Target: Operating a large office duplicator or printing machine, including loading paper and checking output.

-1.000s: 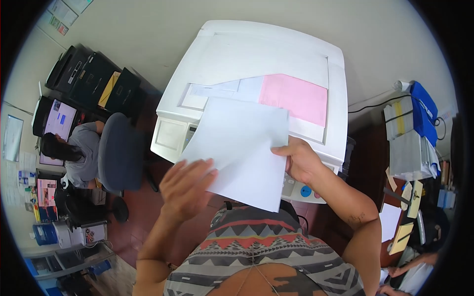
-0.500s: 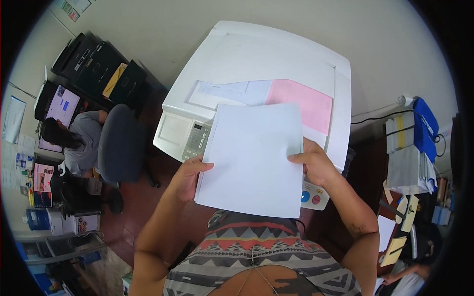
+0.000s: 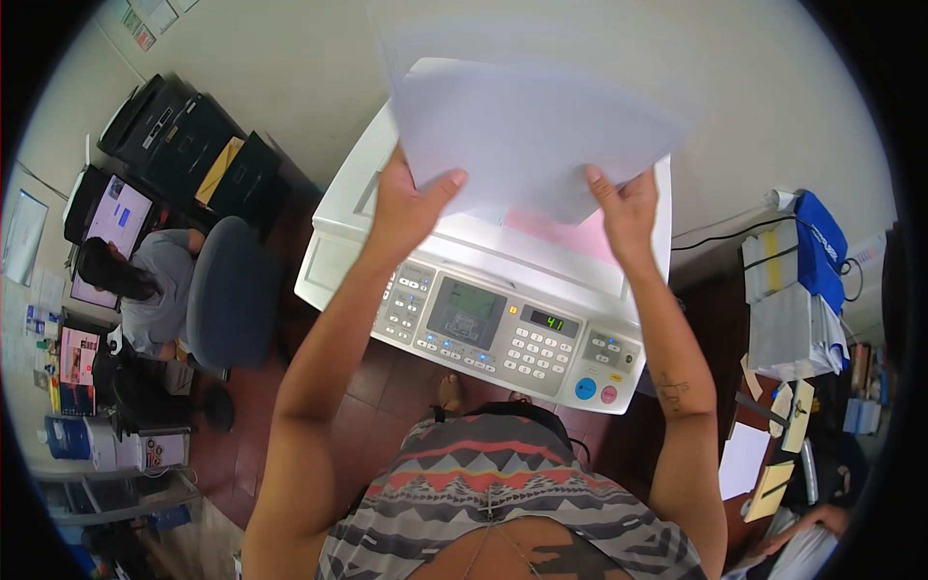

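A stack of white paper [image 3: 512,135], smeared by motion, is held up over the lid of a white copier [image 3: 348,251]. My left hand [image 3: 411,205] grips its left side, thumb on top and fingers underneath. On the right side, my right hand [image 3: 628,211] has the same kind of hold. The far corners of the sheets fan out and blur. Below the stack, part of a pink sheet [image 3: 565,232] shows on the lid. The copier's control panel [image 3: 483,329], with a grey screen, number keys and round blue and red buttons, lies between my forearms.
To the left a person in grey [image 3: 159,280] sits at a monitor [image 3: 108,227], by an office chair [image 3: 230,295]. Dark drawers [image 3: 193,145] stand behind. Piled paper [image 3: 797,324] and a blue bag [image 3: 822,251] are at the right. Another person's arm [image 3: 802,527] shows lower right.
Both hands have raised the paper stack and moved it away from my body, over the lid. The control panel, largely covered before, is now in sight.
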`<state>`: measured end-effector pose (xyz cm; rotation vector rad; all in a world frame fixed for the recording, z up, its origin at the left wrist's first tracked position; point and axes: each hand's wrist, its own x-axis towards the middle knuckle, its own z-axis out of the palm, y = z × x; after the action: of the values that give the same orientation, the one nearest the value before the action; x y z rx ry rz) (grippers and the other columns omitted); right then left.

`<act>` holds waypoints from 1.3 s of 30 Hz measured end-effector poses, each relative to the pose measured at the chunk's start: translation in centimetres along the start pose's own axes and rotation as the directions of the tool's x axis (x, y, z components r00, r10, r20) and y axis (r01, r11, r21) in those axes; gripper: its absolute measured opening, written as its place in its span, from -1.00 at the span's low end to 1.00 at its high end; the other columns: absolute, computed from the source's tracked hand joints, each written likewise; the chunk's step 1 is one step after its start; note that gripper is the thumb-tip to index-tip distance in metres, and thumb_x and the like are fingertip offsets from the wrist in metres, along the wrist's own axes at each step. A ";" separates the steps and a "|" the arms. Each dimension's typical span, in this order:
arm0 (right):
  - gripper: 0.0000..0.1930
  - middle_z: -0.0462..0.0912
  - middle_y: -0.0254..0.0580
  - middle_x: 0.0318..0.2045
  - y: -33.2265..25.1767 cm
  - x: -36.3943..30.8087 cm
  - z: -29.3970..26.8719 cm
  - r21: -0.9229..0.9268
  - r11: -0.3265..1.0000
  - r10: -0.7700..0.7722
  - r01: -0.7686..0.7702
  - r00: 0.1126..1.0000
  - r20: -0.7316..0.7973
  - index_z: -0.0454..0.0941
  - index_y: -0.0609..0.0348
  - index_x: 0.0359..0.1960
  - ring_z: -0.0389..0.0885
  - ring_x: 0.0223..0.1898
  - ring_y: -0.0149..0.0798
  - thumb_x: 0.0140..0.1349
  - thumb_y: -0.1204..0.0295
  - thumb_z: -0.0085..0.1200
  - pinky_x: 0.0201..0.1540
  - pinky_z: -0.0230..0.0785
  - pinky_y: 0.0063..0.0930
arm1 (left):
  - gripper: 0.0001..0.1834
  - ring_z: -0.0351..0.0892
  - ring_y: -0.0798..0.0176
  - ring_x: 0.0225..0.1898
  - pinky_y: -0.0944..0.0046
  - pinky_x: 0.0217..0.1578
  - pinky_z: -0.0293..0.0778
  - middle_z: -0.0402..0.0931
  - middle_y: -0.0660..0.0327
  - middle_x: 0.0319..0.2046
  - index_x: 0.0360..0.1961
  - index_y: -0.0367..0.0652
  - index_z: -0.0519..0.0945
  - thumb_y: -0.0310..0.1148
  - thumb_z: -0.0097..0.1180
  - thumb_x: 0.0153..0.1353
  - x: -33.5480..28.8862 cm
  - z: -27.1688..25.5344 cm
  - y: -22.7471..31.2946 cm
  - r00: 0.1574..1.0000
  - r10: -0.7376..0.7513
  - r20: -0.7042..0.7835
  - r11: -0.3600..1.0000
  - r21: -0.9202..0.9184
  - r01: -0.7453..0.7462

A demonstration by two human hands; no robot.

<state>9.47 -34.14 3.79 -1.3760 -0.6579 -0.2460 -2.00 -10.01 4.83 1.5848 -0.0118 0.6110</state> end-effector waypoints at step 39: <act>-0.49 0.61 0.19 0.01 -6.5 -6.5 2.2 0.165 0.474 0.840 -0.865 0.501 0.210 0.36 0.52 0.24 0.72 -0.10 -0.10 0.24 0.57 -0.01 -0.10 0.65 -0.31 | -0.56 0.74 0.05 -0.11 0.12 -0.08 0.66 0.65 -0.14 -0.08 0.11 -0.54 0.51 -0.39 0.09 0.32 -6.1 -5.5 -0.5 0.491 -0.824 0.282 0.424 -0.266 0.866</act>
<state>0.21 -34.73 5.53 -1.3121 0.0104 0.7236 -9.10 -6.94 1.94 1.0240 0.5529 -0.3034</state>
